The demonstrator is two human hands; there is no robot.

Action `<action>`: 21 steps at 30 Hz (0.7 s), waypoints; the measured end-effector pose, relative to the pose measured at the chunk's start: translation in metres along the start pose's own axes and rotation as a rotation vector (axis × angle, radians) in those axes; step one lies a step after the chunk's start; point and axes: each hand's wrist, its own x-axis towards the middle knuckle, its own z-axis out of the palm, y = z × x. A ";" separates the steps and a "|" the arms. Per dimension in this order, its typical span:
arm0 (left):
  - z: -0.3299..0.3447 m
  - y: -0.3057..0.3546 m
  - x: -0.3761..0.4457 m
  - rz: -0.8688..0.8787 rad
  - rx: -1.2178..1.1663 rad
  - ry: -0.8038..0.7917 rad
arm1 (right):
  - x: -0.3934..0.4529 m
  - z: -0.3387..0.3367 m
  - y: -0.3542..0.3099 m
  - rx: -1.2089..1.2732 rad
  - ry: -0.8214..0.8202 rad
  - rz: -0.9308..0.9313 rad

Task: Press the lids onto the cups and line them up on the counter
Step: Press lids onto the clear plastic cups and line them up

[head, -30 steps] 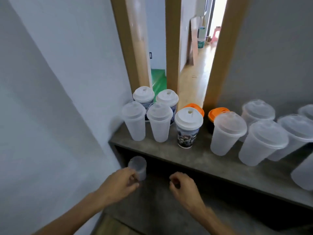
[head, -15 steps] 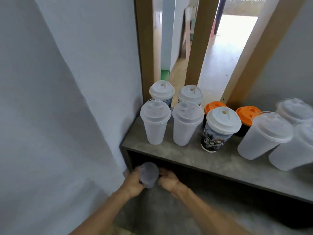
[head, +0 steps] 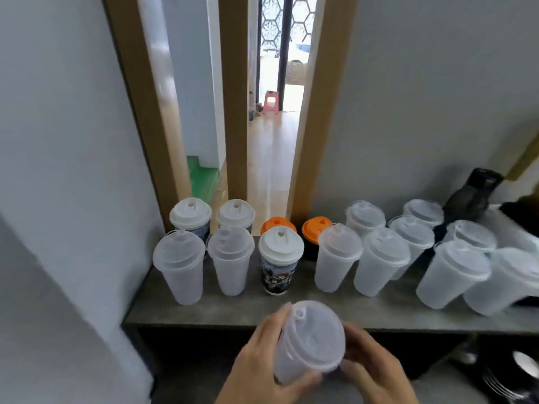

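Cup [head: 306, 345] now higher, both blurred hands' grip unclear.

I see both hands low in front of me. My left hand [head: 262, 363] and right hand [head: 376, 365] face each other, fingers [head: 280, 319] curled round one cup [head: 309, 342] between them.

Both hands, left hand [head: 262, 371] and right hand [head: 376, 371], hold a lidded translucent cup [head: 310, 342] just before the worktop [head: 248, 312], where lidded cups stand in rows.
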 end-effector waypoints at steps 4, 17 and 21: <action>0.035 0.040 0.065 0.043 -0.063 -0.054 | 0.038 -0.057 -0.003 -0.052 0.140 0.015; 0.102 0.002 0.091 -0.145 -0.168 -0.060 | 0.077 -0.086 0.015 -0.154 0.135 0.066; 0.106 -0.011 0.089 -0.158 -0.050 -0.083 | 0.086 -0.105 0.013 -0.402 0.004 -0.074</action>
